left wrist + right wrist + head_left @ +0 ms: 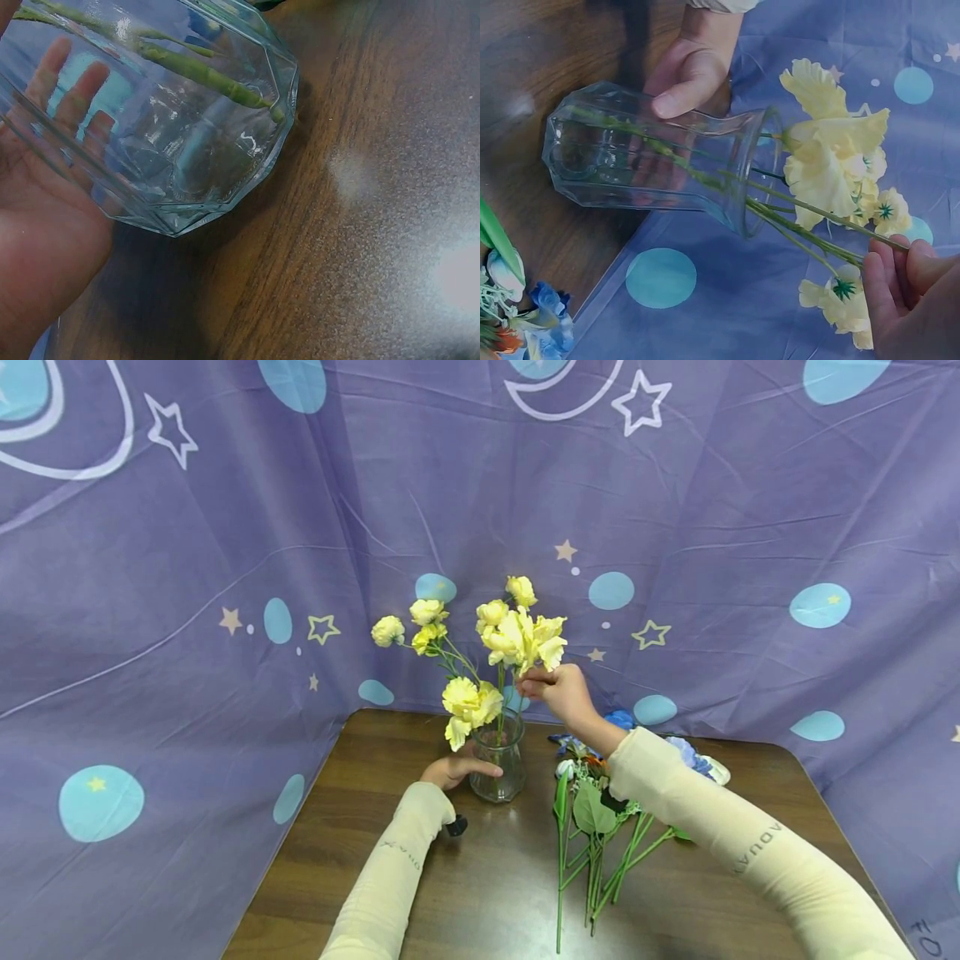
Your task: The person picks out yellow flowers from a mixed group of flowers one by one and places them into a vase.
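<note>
A clear glass vase (504, 775) stands on the table, with several yellow flowers (470, 703) leaning out of its mouth. My left hand (452, 769) holds the vase from the left side, thumb in front and fingers behind the glass. In the left wrist view, green stems (202, 75) reach down inside it. My right hand (564, 692) is above the rim on the right, just under the yellow blooms. Between thumb and fingers it pinches the thin green stem (821, 212) of a yellow flower; that stem crosses the vase mouth.
Right of the vase, under my right forearm, lies a pile of flowers with green stems (592, 872) and a broad leaf (592, 812). Blue blooms (686, 755) show beyond the sleeve. A purple patterned cloth (637, 510) hangs behind the brown table (480, 893).
</note>
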A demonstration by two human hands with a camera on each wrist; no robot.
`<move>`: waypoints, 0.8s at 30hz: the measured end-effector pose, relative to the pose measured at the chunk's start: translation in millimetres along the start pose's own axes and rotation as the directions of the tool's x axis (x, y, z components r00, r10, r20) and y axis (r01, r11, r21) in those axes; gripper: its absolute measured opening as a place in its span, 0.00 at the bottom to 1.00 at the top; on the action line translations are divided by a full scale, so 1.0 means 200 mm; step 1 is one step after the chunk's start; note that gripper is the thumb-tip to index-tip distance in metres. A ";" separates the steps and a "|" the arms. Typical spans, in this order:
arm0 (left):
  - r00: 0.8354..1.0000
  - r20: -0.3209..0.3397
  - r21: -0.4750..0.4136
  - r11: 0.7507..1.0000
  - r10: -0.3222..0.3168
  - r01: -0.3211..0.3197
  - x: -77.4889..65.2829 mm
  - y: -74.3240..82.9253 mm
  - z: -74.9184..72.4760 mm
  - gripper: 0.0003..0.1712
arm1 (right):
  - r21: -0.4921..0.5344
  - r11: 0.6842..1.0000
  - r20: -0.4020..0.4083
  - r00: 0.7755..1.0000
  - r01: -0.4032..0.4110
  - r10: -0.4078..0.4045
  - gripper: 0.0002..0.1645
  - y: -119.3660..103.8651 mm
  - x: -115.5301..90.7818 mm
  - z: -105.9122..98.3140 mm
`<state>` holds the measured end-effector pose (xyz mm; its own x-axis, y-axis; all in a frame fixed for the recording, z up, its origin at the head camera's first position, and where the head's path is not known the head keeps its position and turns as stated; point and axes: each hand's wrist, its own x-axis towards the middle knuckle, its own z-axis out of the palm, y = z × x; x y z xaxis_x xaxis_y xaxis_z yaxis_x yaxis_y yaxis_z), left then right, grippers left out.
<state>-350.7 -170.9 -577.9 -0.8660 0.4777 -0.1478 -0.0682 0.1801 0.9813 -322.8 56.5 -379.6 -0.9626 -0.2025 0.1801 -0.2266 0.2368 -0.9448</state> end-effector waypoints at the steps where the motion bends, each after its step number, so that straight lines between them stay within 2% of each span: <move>1: 1.000 -0.003 -0.002 1.000 -0.004 0.004 0.00 0.00 0.00 0.51 | -0.014 1.000 0.001 1.000 0.003 -0.003 0.12 0.00 0.00 0.00; 14: 0.999 -0.005 -0.010 0.999 -0.035 0.035 -0.01 0.01 0.00 0.57 | -0.098 0.995 0.021 1.000 0.016 -0.014 0.11 0.06 -0.03 0.06; 24: 0.998 -0.026 -0.004 0.998 -0.058 0.058 -0.01 0.01 0.00 0.65 | -0.092 0.996 0.025 1.000 0.022 -0.020 0.09 0.11 -0.03 0.11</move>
<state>-349.5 -171.4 -576.1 -0.8730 0.4444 -0.2010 -0.1197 0.2043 0.9716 -318.2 42.3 -408.4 -0.9540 -0.2303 0.1918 -0.2601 0.3183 -0.9116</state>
